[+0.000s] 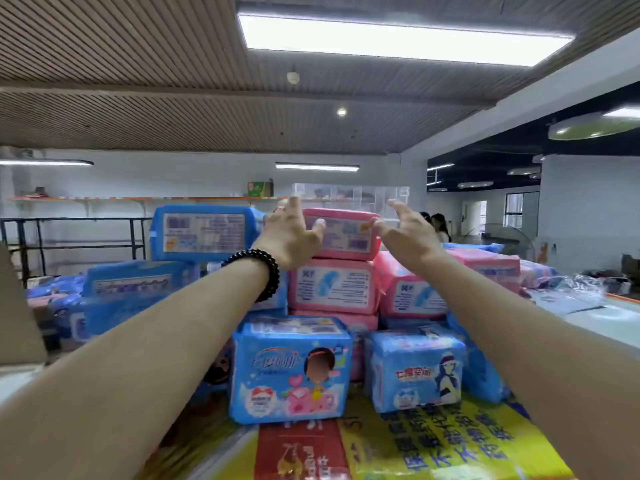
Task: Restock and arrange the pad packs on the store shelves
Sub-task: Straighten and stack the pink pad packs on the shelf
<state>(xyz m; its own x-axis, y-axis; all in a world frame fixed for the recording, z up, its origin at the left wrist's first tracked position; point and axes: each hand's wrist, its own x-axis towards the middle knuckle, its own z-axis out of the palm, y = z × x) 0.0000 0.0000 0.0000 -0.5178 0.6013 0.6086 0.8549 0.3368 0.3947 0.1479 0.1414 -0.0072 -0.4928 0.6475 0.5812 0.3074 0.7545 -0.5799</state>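
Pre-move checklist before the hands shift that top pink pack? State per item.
1. Left hand on top pink pack: ok, thumb touches its left end.
2. Right hand on it: ok, thumb at the right end.
3. Firm grip: cannot tell, fingers look spread, not curled.
4. Support: ok, it lies on a second pink pack.
5. Neighbour clearance: not ok, top blue pack sits close beside the left hand.
6. Front blue packs out of the way: ok, lower and nearer.

Both hands, left (289, 233) and right (403, 230), flank top pink pack (343, 233); fingers spread.
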